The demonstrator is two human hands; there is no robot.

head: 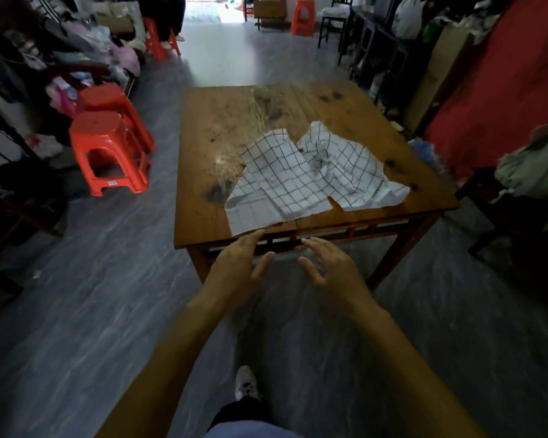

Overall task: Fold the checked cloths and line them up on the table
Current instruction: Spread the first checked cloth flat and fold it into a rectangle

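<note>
both hands — left hand (pixel 238 267) and right hand (pixel 329 263) — hover empty, fingers spread, near the worktop (pixel 203 147) edge, likely to grab the unfolded checked cloths (pixel 298 175).

2 red plastic stools (pixel 108 150) stand nested close together on the grey floor (pixel 76 311), left of centre. Behind them a heap of mixed clothing (pixel 86 61) in pinks, purples and darks is piled along the left wall. Further back, 2 more red stools (pixel 302 15) show, 1 near a bright doorway and 1 (pixel 157 39) beside a seated person's legs. A dark chair (pixel 332 23) and dark shelving (pixel 380 49) line the right side, with a white plastic bag (pixel 408 17) on top. A large red sheet (pixel 500 86) hangs at far right. Below it, what may be a greenish garment (pixel 535 165) is draped over dark furniture. A white shoe (pixel 246 382) rests on the floor at the bottom.
</note>
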